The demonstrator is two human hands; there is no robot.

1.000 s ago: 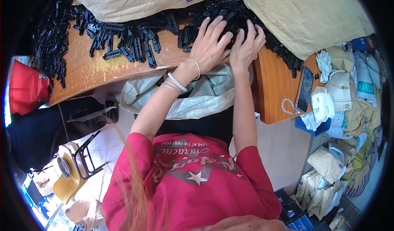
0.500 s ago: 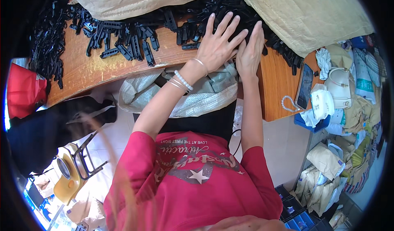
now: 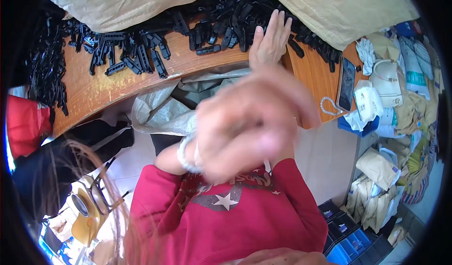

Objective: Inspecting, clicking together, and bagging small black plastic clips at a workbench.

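Observation:
My left hand (image 3: 249, 124) is lifted close to the camera and badly blurred, with a beaded bracelet on its wrist; whether it holds anything cannot be told. My right hand (image 3: 270, 41) lies flat with fingers spread on the wooden table (image 3: 103, 88), at the near edge of a heap of black plastic parts (image 3: 230, 25). More of these black parts (image 3: 136, 58) are strewn across the table to the left. An open woven sack (image 3: 160, 109) hangs below the table's front edge, in front of my red shirt.
Two tan sacks (image 3: 127, 4) (image 3: 339, 8) lie at the table's back. A phone (image 3: 347, 84), a white handbag (image 3: 386, 81) and cloths sit at the right end. Paper bags and blue crates (image 3: 348, 236) fill the floor at right; a yellow stool (image 3: 87, 213) stands at lower left.
My left hand has left the heap of black parts and swung up toward the camera. My right hand has stayed on the table by the heap.

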